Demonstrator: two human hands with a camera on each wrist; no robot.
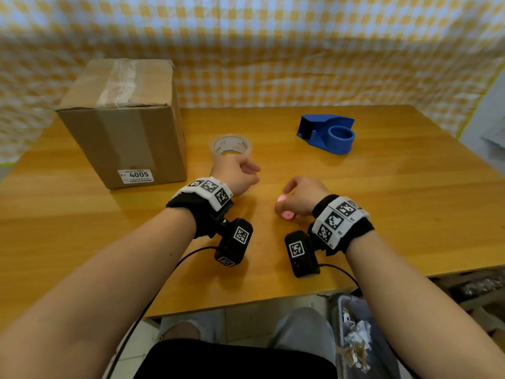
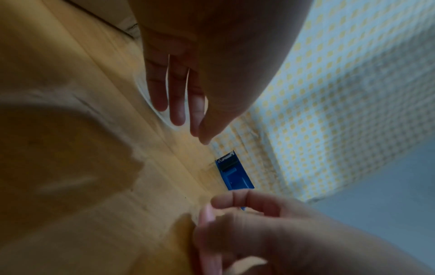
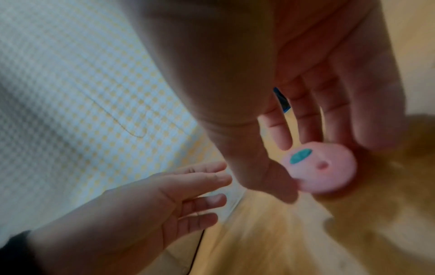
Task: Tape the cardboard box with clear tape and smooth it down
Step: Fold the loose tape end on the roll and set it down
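A tall cardboard box (image 1: 123, 124) stands at the table's far left, with old clear tape along its top seam. A roll of clear tape (image 1: 231, 145) lies flat on the table to its right. My left hand (image 1: 250, 172) hovers just in front of the roll and holds nothing. In the left wrist view its fingers (image 2: 176, 104) are straight over the roll's rim (image 2: 148, 100). My right hand (image 1: 284, 206) pinches a small pink disc (image 1: 287, 215) low over the table. Seen from the right wrist, the thumb and fingers close round the pink disc (image 3: 324, 169).
A blue tape dispenser (image 1: 326, 134) sits at the back right of the wooden table (image 1: 396, 201), empty of tape. A yellow checked cloth (image 1: 300, 50) hangs behind. A bin of crumpled paper (image 1: 358, 337) stands below the table's front edge. Cables trail from both wrist cameras.
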